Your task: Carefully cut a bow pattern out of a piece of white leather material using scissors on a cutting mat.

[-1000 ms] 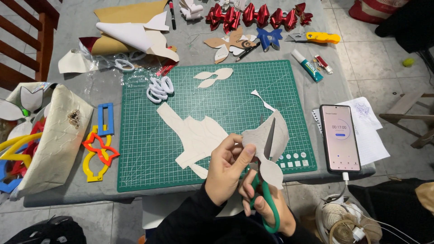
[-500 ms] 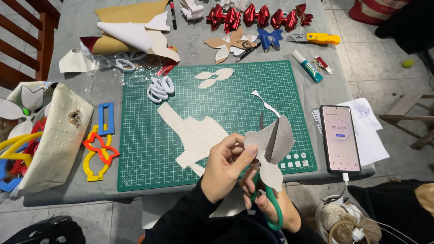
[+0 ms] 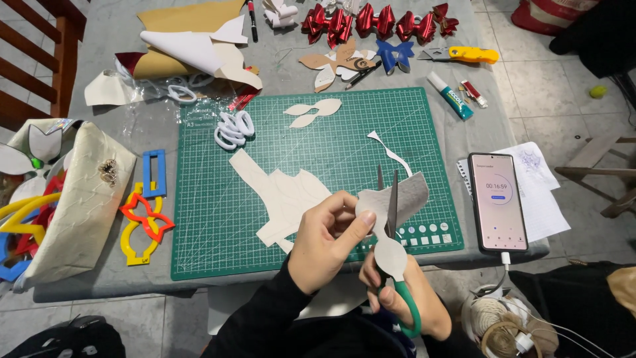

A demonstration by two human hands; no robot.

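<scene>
Held above the near edge of the green cutting mat [image 3: 318,192], at the front of the bench [image 3: 132,132]: a pale cut-out shape [image 3: 391,225], thin sheet, likely faux leather or felt, though hard to tell from this angle. Left hand [image 3: 324,242] pinching its left edge between thumb and fingertips. Right hand [image 3: 404,301] clenched through the green handles of the scissors [image 3: 391,219], blades parted and biting into the sheet near its narrow waist.

Light and floppy by the look of it, drooping where unsupported; soft enough to fold, not fragile, not slippery. Best gripped close beside the cut line, flat between thumb and forefinger, so the sheet stays taut against the blades.

Flat on the mat just beyond: a larger cream offcut [image 3: 281,195]. To the right, well apart, a phone [image 3: 497,202] on white paper.
</scene>
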